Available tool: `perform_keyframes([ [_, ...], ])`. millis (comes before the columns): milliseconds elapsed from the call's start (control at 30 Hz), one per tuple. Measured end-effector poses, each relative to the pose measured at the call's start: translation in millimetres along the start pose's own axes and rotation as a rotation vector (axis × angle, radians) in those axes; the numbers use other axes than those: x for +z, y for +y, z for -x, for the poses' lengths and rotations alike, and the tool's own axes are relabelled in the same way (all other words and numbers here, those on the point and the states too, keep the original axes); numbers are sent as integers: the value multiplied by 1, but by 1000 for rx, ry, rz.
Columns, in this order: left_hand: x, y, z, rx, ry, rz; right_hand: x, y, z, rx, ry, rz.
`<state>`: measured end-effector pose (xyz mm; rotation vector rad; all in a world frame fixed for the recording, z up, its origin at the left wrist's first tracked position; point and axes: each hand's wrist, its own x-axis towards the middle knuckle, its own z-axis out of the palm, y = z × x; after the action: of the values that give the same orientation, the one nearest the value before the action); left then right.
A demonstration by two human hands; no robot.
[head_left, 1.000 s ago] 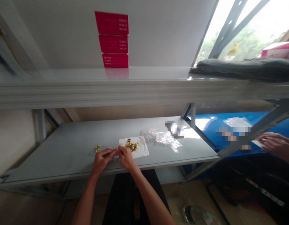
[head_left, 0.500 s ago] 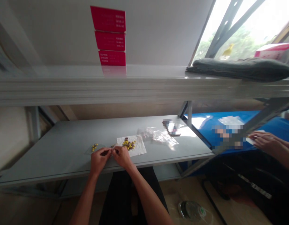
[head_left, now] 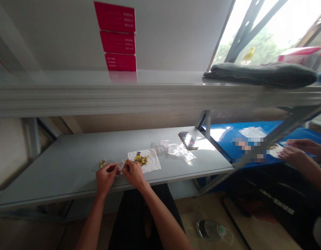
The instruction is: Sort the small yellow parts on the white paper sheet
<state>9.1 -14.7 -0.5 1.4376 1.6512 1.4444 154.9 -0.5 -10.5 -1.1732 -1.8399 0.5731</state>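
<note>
Close together over the front of the grey table [head_left: 79, 149], my left hand [head_left: 106, 176] and my right hand [head_left: 134, 172] pinch a small clear plastic bag [head_left: 121, 165] between them. What is inside the bag cannot be made out. Right behind my right hand, a white cloth or paper sheet [head_left: 153, 163] bears a pile of small yellow and dark brown pieces [head_left: 142, 159]. A few more yellow pieces [head_left: 102, 163] lie beyond my left hand, on or in what looks like clear plastic.
Crumpled clear plastic bags [head_left: 177, 151] and a blurred phone-like object [head_left: 188, 140] lie to the right. A shelf [head_left: 160, 99] with red boxes [head_left: 118, 41] and grey cloth [head_left: 259, 73] runs above. At the blue table [head_left: 222, 139], another person's hands [head_left: 295, 152] work. A clear bottle [head_left: 211, 230] stands below.
My hands have drawn slightly apart, and more of the clear bag shows between them. The whole view has shifted a little. The other person's hands have moved slightly.
</note>
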Motion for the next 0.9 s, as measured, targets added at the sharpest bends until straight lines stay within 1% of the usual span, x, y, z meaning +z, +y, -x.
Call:
perform_keyframes([
  [67,-1,2,2,-36,62,17,1,-1,0,9,46,1],
  [133,-1,4,4,-14,66,41,0,-3,-1,31,108,-22],
  [200,-3,4,5,56,-3,58,0,-4,-2,55,147,-83],
  [300,-6,2,4,148,-156,51,0,-4,-3,73,137,-184],
  [333,-7,1,3,161,-179,53,0,-3,-3,72,125,-214],
  [400,-7,-2,0,160,-153,80,-1,-1,-3,80,93,-301],
  [467,-6,-4,-4,128,-96,135,-3,0,-3,91,59,-437],
  [500,-4,-4,-5,99,-92,166,-4,1,-3,94,47,-507],
  [567,-1,-4,-8,22,-142,219,-5,1,-3,82,40,-603],
  [667,1,-5,-9,-82,-222,269,-7,1,-4,30,43,-656],
  [733,0,-6,-9,-111,-221,311,-7,1,-3,6,26,-687],
  [833,-1,-7,-9,-136,-183,395,-8,0,-3,0,-19,-770],
  [900,-1,-6,-10,-153,-196,400,-10,-2,-4,0,-37,-830],
])
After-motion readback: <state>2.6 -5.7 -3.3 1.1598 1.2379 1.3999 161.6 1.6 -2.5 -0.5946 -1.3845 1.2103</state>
